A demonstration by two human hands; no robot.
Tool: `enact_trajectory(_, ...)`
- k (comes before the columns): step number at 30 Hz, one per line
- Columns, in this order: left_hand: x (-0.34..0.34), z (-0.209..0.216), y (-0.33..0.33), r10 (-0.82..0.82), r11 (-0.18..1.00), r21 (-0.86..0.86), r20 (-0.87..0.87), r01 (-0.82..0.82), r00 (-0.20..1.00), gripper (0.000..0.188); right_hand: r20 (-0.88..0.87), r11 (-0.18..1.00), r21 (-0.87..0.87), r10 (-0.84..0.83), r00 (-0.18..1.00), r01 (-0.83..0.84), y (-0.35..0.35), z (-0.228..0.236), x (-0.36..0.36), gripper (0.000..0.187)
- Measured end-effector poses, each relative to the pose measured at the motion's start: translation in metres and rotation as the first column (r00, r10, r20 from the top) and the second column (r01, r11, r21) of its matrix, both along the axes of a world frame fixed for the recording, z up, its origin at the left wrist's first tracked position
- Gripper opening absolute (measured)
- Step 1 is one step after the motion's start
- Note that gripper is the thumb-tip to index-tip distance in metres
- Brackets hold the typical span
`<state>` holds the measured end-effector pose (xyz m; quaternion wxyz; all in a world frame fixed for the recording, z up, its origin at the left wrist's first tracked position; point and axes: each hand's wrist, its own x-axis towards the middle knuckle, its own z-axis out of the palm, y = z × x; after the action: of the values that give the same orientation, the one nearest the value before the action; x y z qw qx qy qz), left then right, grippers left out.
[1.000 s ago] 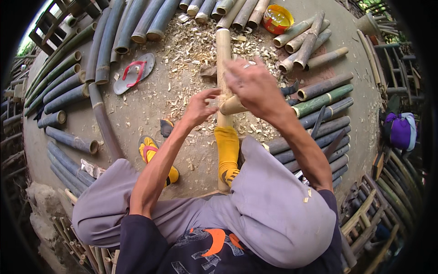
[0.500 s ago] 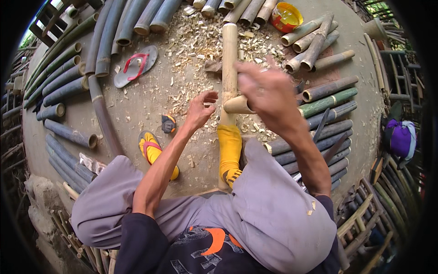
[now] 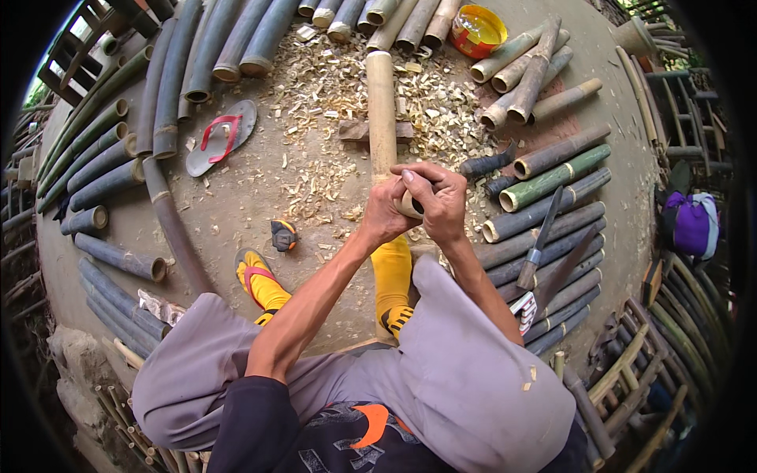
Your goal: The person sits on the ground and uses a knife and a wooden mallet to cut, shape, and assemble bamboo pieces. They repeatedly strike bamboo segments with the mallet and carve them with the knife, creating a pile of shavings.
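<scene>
Both my hands are closed around a short bamboo piece (image 3: 409,206), its hollow end tipped up toward me. My left hand (image 3: 386,213) wraps its left side. My right hand (image 3: 441,202) grips from the right, with the thumb by the rim. Directly beneath and ahead lies a long pale bamboo pole (image 3: 381,106), pointing away from me. Its far part rests across a brown block (image 3: 354,131). My yellow-socked foot (image 3: 391,276) is at the pole's near end. My hands hide whether the short piece is joined to the pole.
Bamboo shavings (image 3: 323,102) cover the ground. A knife (image 3: 541,243) lies over bamboo lengths (image 3: 572,244) at right, near a black-wrapped handle (image 3: 486,162). A tape measure (image 3: 284,236), a grey sandal (image 3: 223,140) and more bamboo (image 3: 118,181) are leftward. A yellow-red tub (image 3: 478,33) stands farther off.
My right hand, blurred above the short bamboo piece before, has come down onto it. My left hand, open beside the pole earlier, now grips it too. The piece has turned its hollow end upward.
</scene>
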<state>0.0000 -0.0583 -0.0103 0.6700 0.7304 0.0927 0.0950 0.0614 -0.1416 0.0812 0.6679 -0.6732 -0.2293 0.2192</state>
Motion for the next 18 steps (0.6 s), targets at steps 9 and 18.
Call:
enact_trajectory(9, 0.006, -0.014, -0.009, 0.095, 0.996, -0.005, 0.058, -0.094, 0.994, 0.021, 0.052, 0.988, -0.15, -0.038, 0.998, 0.045, 0.012, 0.003, 0.01, 0.024)
enact_trajectory(18, 0.018, 0.006, -0.005, 0.17, 0.983, -0.073, -0.001, -0.169, 0.985, 0.024, 0.103, 0.978, -0.196, -0.051, 0.993, 0.07, 0.013, 0.008, 0.023, 0.026)
